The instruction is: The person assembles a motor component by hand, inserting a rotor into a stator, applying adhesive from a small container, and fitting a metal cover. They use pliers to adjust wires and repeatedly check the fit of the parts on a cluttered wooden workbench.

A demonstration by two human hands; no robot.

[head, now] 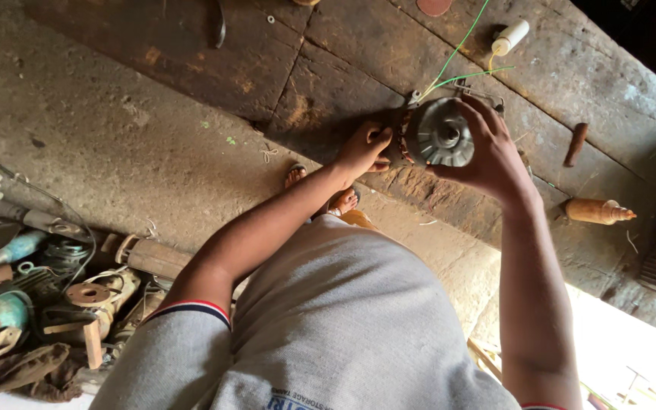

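Both of your hands are on one thing: a round grey metal motor part (440, 134) with a ring of copper-coloured windings at its left side, resting on the worn wooden worktop (191, 45) near its middle seam. Your right hand (487, 156) cups it from the right and below, the grip spread wide around the rim, fingers curling over the top edge and the thumb along the lower edge. Your left hand (364, 148) meets the part on its left, at the windings, the grip narrow, fingertips pinched in against the coil; you cannot tell from here whether anything small is held between them. Green wires (461, 47) run up from the top of the part toward a small white cylinder (511, 37) lying further back on the worktop. To the right, well apart from your hands, lie a short brown wooden peg (575, 144) and a tan bottle-shaped piece with a pointed tip (597, 211). Below the worktop, on the concrete floor (77, 129), your sandalled foot (342, 201) shows near your left wrist. At the far left sits a heap of old motors and pump parts (32, 296), rusty and tangled with wire.
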